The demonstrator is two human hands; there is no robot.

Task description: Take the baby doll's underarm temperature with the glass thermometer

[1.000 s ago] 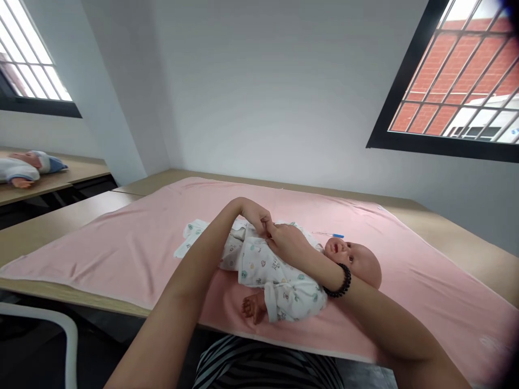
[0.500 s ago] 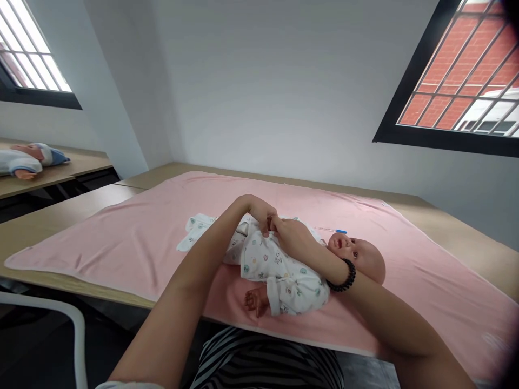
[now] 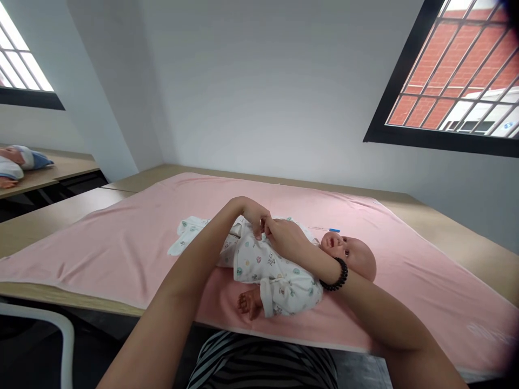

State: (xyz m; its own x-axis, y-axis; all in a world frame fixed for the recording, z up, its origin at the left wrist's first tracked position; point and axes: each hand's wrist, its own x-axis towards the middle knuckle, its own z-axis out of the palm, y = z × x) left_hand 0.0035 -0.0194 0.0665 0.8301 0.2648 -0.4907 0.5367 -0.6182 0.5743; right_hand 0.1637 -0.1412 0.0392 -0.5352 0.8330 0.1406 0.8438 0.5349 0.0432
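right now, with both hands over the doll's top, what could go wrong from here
The doll lies near the front edge of the table, so a tug on its patterned top might drag it that way. The beaded bracelet behind the right hand sits close to the doll's sleeve and could catch. The blue-ended stick lies loose near the doll's head; a stray knock might shift it.

Blue-capped doll [image 3: 21, 157] on the far-left table [image 3: 73, 163], dark-framed barred window [image 3: 458, 75] at upper right
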